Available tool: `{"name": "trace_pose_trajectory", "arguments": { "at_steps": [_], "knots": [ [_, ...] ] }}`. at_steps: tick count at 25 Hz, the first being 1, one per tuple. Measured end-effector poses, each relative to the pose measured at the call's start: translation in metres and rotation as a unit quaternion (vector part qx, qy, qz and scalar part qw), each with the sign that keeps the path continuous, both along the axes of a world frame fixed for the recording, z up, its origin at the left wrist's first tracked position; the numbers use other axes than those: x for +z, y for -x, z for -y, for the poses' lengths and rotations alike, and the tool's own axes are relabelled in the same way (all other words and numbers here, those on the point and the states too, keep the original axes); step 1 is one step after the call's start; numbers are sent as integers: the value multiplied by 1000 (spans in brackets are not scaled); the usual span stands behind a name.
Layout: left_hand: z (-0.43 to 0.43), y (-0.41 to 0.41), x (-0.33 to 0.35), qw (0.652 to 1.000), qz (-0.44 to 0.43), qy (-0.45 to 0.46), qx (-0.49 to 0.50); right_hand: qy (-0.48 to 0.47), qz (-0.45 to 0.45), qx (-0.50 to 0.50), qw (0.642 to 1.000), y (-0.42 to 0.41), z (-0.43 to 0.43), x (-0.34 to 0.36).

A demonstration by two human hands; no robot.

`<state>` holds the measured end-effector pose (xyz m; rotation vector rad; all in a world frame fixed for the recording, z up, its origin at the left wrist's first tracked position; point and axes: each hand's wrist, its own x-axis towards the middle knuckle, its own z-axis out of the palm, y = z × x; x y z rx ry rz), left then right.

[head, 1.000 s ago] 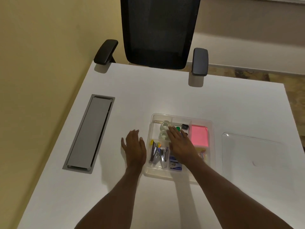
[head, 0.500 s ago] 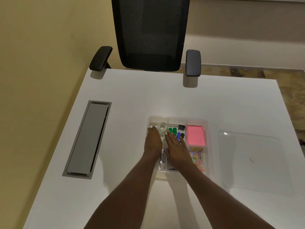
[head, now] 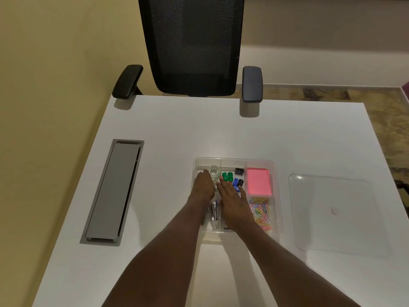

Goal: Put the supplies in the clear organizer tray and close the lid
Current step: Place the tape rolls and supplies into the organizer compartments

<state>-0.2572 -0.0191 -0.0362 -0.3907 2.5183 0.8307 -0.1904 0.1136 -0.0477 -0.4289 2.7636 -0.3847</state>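
While we look down at the white surface [head: 168, 134], both hands sit palm-down over the clear organizer tray [head: 277, 196], lid off. Left hand [head: 204, 189] covers the tray's left compartments, fingers flat & together, tips just beside the tape roll [head: 213, 170]; its grip holds nothing we can see. Right hand [head: 232, 201] lies flat over the middle, fingers spread a bit, tips near the green clips [head: 227, 176] & blue clips [head: 236, 183]; its grip is wide, nothing held. Pink sticky notes [head: 259, 182] fill the back-right compartment, w/ colored paper clips [head: 261, 212] in front of them. A black sharpener [head: 239, 171] sits at the back. Metal items between the wrists: can't tell what they are. Clear lid [head: 332, 214] lies flat on the surface, right of the tray, apart from it.
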Motion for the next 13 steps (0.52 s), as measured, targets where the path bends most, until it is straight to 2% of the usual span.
{"name": "trace_pose_trajectory", "arguments": {
  "at_steps": [5, 10, 13],
  "knots": [
    [2, -13, 8, 1000, -24, 7, -17, 18, -17, -19, 999, -5, -2, 4],
    [2, -55, 23, 987, -158, 8, -3, 5, -50, -31, 998, -26, -17, 17],
    [4, -83, 31, 982, -182, 42, -15, 3, -67, -35, 997, -38, -24, 29]
  ]
}}
